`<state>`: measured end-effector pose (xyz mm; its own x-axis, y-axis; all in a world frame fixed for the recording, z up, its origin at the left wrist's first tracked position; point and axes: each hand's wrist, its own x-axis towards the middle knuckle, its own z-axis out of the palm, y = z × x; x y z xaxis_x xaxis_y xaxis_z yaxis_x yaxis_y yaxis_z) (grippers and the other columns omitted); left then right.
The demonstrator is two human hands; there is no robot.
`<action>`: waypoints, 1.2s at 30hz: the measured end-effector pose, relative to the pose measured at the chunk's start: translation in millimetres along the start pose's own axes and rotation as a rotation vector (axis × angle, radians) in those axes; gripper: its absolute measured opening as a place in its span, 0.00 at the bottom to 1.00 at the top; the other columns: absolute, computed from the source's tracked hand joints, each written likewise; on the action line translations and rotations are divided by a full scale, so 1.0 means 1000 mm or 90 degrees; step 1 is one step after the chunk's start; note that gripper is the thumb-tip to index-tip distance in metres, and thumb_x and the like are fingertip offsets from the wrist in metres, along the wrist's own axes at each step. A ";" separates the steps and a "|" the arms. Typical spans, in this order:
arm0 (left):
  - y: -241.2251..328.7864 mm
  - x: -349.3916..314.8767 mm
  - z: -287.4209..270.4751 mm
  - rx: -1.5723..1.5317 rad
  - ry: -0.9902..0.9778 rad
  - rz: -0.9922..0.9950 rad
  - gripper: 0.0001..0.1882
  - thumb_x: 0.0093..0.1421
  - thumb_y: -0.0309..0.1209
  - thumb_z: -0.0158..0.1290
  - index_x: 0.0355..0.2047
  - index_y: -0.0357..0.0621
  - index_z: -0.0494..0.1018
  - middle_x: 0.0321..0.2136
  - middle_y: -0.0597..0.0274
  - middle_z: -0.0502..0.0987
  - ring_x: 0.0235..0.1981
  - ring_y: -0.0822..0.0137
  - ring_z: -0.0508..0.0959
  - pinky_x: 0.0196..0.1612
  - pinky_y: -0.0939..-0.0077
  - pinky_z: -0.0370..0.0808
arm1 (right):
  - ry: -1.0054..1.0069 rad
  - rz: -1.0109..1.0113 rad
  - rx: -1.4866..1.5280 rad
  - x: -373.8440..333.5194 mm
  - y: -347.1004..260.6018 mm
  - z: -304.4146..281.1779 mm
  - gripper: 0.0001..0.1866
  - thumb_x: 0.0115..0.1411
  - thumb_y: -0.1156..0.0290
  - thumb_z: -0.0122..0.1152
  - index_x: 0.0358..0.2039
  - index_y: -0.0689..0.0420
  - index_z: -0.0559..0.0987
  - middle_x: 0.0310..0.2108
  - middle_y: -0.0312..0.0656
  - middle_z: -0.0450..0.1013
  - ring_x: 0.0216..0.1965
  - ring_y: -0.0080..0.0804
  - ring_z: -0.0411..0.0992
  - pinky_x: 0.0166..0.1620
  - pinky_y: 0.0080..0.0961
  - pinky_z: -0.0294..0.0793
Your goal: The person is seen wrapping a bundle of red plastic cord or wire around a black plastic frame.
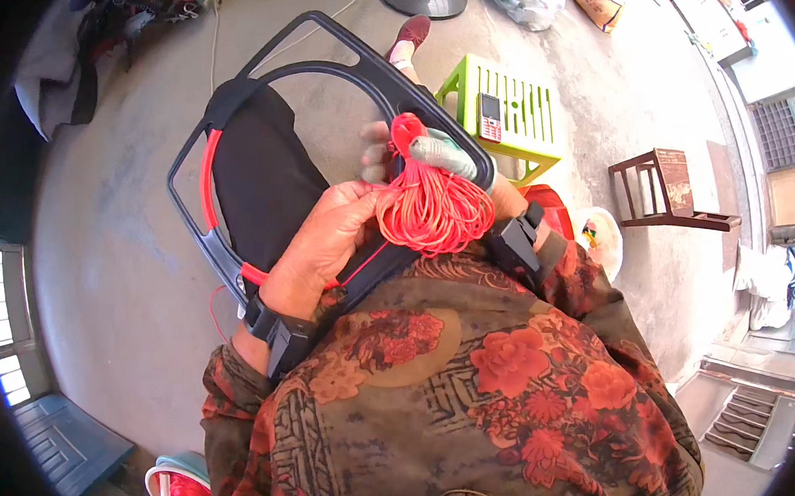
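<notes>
One red skein [436,206] hangs from clasping right hand [445,156], left hand [333,223] pinching its edge.

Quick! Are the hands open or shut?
Left hand: touching the red cord bundle; its grip is hidden.
Right hand: closed, holding the red cord bundle.

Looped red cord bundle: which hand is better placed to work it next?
Left hand, probably: the right hand grips the looped red cord bundle, while the left reaches its left edge.
</notes>
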<state>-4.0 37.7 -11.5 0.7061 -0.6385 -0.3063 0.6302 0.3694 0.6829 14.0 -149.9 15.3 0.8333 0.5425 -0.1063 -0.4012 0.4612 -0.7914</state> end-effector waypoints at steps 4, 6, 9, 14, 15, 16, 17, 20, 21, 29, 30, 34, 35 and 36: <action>0.003 0.002 0.006 0.026 -0.008 0.026 0.11 0.61 0.30 0.49 0.38 0.33 0.72 0.31 0.59 0.78 0.31 0.72 0.77 0.38 0.79 0.73 | 0.024 -0.113 -0.130 0.003 0.042 -0.084 0.24 0.52 0.60 0.63 0.45 0.60 0.70 0.42 0.46 0.71 0.45 0.38 0.71 0.53 0.35 0.69; 0.005 0.000 0.003 0.018 -0.020 0.030 0.11 0.62 0.31 0.49 0.37 0.34 0.72 0.29 0.59 0.78 0.29 0.72 0.77 0.36 0.79 0.73 | 0.168 -0.036 0.078 -0.023 0.029 -0.048 0.28 0.49 0.57 0.66 0.47 0.59 0.70 0.40 0.45 0.71 0.39 0.36 0.73 0.46 0.36 0.74; 0.014 -0.002 0.007 0.063 0.012 0.001 0.11 0.62 0.32 0.48 0.34 0.35 0.72 0.24 0.57 0.77 0.26 0.71 0.76 0.34 0.79 0.73 | 0.320 -0.232 0.246 -0.052 0.013 -0.058 0.23 0.51 0.58 0.64 0.42 0.59 0.71 0.37 0.44 0.73 0.39 0.38 0.73 0.46 0.40 0.73; 0.013 -0.001 0.005 0.050 0.047 0.007 0.10 0.62 0.32 0.48 0.34 0.35 0.72 0.24 0.57 0.77 0.26 0.71 0.75 0.34 0.80 0.73 | 0.114 -0.302 0.384 -0.125 -0.012 -0.115 0.19 0.59 0.55 0.55 0.39 0.59 0.70 0.26 0.36 0.68 0.30 0.31 0.70 0.38 0.33 0.72; 0.013 -0.002 0.005 0.052 0.056 0.018 0.10 0.62 0.32 0.48 0.34 0.36 0.71 0.24 0.57 0.77 0.26 0.71 0.76 0.34 0.79 0.73 | 0.212 -0.307 0.335 -0.138 -0.014 -0.115 0.19 0.61 0.54 0.52 0.39 0.58 0.70 0.24 0.35 0.65 0.27 0.28 0.67 0.35 0.30 0.71; 0.013 -0.001 0.005 0.053 0.055 0.018 0.10 0.62 0.32 0.48 0.34 0.36 0.71 0.24 0.57 0.77 0.26 0.71 0.76 0.34 0.79 0.73 | 0.197 -0.281 0.289 -0.148 -0.014 -0.120 0.20 0.61 0.53 0.51 0.40 0.59 0.70 0.25 0.35 0.66 0.28 0.27 0.68 0.34 0.29 0.71; 0.012 0.000 0.005 0.038 0.048 0.029 0.10 0.62 0.32 0.48 0.34 0.37 0.71 0.24 0.57 0.77 0.25 0.70 0.76 0.33 0.79 0.73 | 0.161 -0.245 0.247 -0.154 -0.012 -0.126 0.19 0.61 0.54 0.51 0.40 0.59 0.69 0.25 0.35 0.66 0.28 0.27 0.68 0.35 0.30 0.71; 0.014 0.002 0.008 0.013 0.039 0.046 0.08 0.62 0.32 0.48 0.33 0.39 0.70 0.24 0.56 0.77 0.24 0.70 0.76 0.33 0.78 0.74 | 0.244 -0.181 0.172 -0.147 -0.002 -0.132 0.20 0.60 0.55 0.53 0.41 0.60 0.70 0.27 0.37 0.69 0.29 0.29 0.69 0.35 0.31 0.72; 0.015 0.003 0.009 0.003 0.040 0.051 0.08 0.62 0.32 0.48 0.32 0.40 0.70 0.24 0.56 0.77 0.24 0.69 0.76 0.32 0.78 0.74 | 0.363 -0.150 0.139 -0.139 0.002 -0.133 0.20 0.60 0.55 0.54 0.41 0.61 0.71 0.28 0.38 0.71 0.30 0.30 0.70 0.36 0.32 0.73; 0.013 0.000 0.014 0.036 0.022 0.004 0.06 0.61 0.30 0.49 0.29 0.42 0.70 0.23 0.56 0.77 0.23 0.69 0.76 0.31 0.77 0.74 | 0.539 -0.218 -0.670 -0.017 -0.006 -0.068 0.17 0.57 0.61 0.57 0.41 0.61 0.74 0.31 0.40 0.75 0.35 0.31 0.73 0.38 0.28 0.74; 0.012 0.001 0.015 0.038 0.024 -0.014 0.06 0.61 0.30 0.49 0.28 0.42 0.69 0.23 0.55 0.77 0.23 0.69 0.76 0.31 0.77 0.74 | 0.547 -0.245 -0.776 -0.005 -0.004 -0.062 0.16 0.57 0.62 0.57 0.41 0.61 0.74 0.31 0.40 0.75 0.35 0.30 0.73 0.39 0.27 0.74; 0.009 0.000 0.013 0.008 0.006 -0.057 0.05 0.60 0.29 0.51 0.28 0.42 0.68 0.24 0.55 0.77 0.24 0.69 0.76 0.32 0.77 0.74 | 0.378 -0.177 0.086 0.016 0.004 -0.001 0.16 0.59 0.54 0.55 0.32 0.54 0.74 0.25 0.36 0.72 0.24 0.27 0.71 0.31 0.23 0.73; 0.007 0.000 0.010 -0.008 -0.026 -0.060 0.06 0.60 0.30 0.51 0.32 0.41 0.69 0.25 0.55 0.77 0.26 0.68 0.77 0.33 0.77 0.74 | 0.260 -0.113 0.114 0.015 0.011 -0.006 0.15 0.60 0.57 0.53 0.41 0.54 0.71 0.34 0.39 0.72 0.32 0.28 0.72 0.36 0.23 0.74; 0.006 -0.002 0.009 -0.008 -0.024 -0.059 0.06 0.60 0.30 0.51 0.32 0.41 0.69 0.25 0.55 0.77 0.26 0.68 0.77 0.33 0.77 0.74 | 0.142 -0.048 0.142 0.014 0.018 -0.012 0.18 0.62 0.61 0.52 0.50 0.55 0.68 0.43 0.42 0.71 0.40 0.30 0.73 0.42 0.23 0.75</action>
<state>-4.2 35.0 -0.8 0.6319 -0.6952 -0.3427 0.6968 0.3159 0.6439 23.2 -142.7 -7.7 0.9171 0.3444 -0.2008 -0.3873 0.6503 -0.6536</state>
